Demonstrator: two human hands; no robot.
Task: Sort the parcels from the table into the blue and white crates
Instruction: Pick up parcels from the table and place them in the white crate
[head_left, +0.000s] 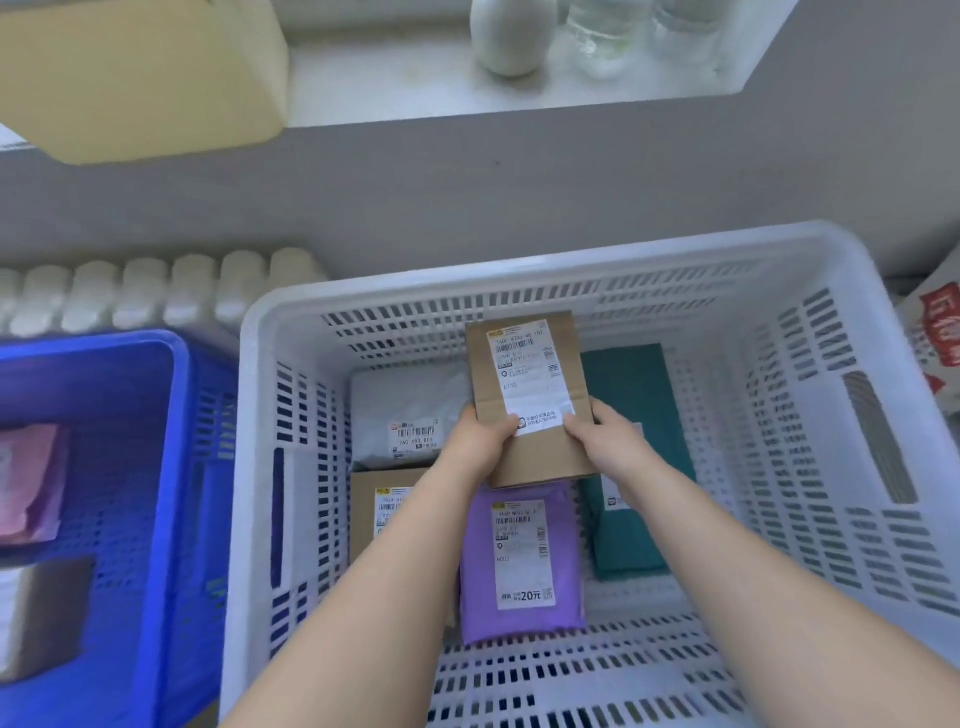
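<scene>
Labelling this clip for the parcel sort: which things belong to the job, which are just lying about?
Job: held brown parcel, left hand, right hand, white crate, blue crate, purple parcel, teal parcel, grey parcel, lying brown parcel.
Lying about: white radiator, clear bottles, white bottle, red-printed bag.

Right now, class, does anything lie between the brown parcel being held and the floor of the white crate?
Nothing covers the white crate. The left hand and right hand hold the brown parcel above a grey mailer, a teal mailer and a purple mailer inside, so it would likely land on them.
</scene>
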